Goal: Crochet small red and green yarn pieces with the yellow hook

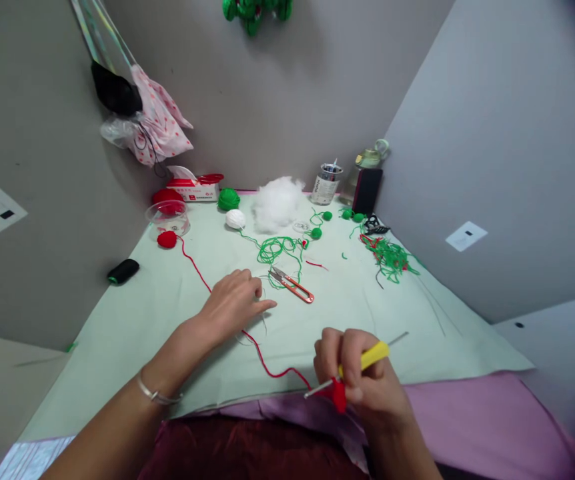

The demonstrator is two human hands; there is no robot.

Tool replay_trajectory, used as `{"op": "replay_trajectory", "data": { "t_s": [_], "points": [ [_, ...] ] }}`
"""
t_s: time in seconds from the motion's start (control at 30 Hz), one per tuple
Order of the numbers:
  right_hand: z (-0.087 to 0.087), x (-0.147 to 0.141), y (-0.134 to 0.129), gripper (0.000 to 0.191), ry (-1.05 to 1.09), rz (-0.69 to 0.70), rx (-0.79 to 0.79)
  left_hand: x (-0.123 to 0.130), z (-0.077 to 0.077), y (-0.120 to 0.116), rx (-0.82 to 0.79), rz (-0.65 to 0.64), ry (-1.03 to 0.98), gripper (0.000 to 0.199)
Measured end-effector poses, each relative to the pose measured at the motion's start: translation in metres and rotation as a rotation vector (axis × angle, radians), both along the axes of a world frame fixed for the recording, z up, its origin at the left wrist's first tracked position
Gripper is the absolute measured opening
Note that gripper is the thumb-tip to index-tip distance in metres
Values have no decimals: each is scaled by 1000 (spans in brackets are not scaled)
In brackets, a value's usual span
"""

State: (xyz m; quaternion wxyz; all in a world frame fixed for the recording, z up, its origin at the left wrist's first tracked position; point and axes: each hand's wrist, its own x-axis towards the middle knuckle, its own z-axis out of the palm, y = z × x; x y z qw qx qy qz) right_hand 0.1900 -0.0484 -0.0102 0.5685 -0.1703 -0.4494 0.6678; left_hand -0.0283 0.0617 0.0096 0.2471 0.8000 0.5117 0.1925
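Right hand (365,377), grip clamped on crochet hook (378,355) by table edge (467,373); left hand (234,300) inboard, grip apart

On the left wrist (161,385), a thin silver-coloured bracelet (156,395) is worn; creased, dark red clothing (247,448) is worn below.

Small red piece (339,396) against yellow-handled hook (375,356)

Soft light, faint shadows; right edge dark.
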Motion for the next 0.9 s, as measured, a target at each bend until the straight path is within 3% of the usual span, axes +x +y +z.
{"op": "replay_trajectory", "data": {
  "t_s": [0.13, 0.33, 0.5, 0.7, 0.9],
  "points": [
    [3, -6, 4, 17, -74, -64, -94, 15, -11, 10, -50, -73, -40, 17],
    [10, -5, 16, 24, -47, -151, -278, 1, 19, -3, -132, -223, -281, 18],
    [12, -8, 24, 42, -92, -113, -305, 1, 27, -21, -406, -291, -621, 17],
    [12, -11, 28, 42, -246, -156, -388, -1, 32, -29, -356, -269, -489, 16],
    [11, -16, 29, 39, -191, -79, -477, -2, 39, -38, -285, -269, -423, 17]
  ]
}}
